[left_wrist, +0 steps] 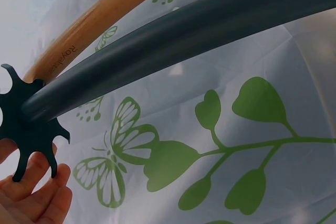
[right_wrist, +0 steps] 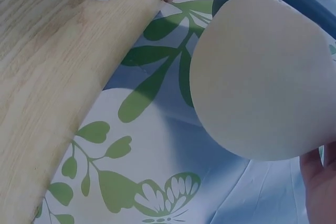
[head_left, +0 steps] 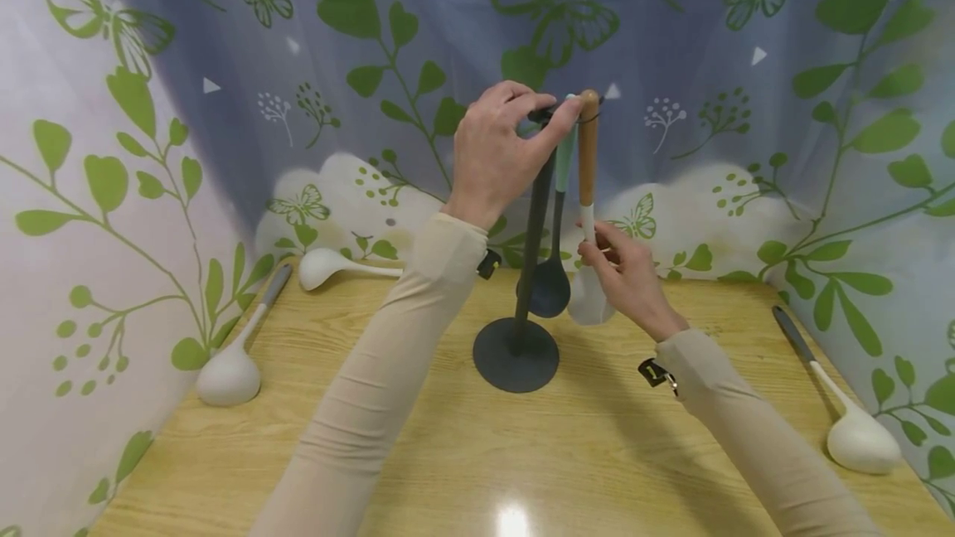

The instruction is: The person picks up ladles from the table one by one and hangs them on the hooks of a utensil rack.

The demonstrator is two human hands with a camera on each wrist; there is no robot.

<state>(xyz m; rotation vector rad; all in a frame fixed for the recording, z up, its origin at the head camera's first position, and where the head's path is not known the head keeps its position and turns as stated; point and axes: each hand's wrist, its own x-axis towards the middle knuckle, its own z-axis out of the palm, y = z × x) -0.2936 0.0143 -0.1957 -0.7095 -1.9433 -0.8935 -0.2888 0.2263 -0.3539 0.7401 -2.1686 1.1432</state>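
Observation:
A dark utensil stand (head_left: 534, 239) with a round base rises from the table. At its top, my left hand (head_left: 501, 143) grips the hooked disc (left_wrist: 31, 114), with fingers curled around the hooks. My right hand (head_left: 630, 276) pinches the white shaft of a spatula (head_left: 588, 152), just under its wooden handle. The spatula's handle top is up at the hooks, close to my left thumb; whether its loop is caught on a hook cannot be told. Its broad pale head (right_wrist: 262, 77) fills much of the right wrist view. Beside it hangs a dark ladle (head_left: 550, 284) with a mint handle.
On the wooden table (head_left: 448, 471), a white ladle (head_left: 230, 373) with a grey handle lies at left and another white ladle (head_left: 322, 268) behind it. A third white ladle (head_left: 861, 440) lies by the right edge. A leaf-patterned curtain (head_left: 694, 48) surrounds the table's back and sides.

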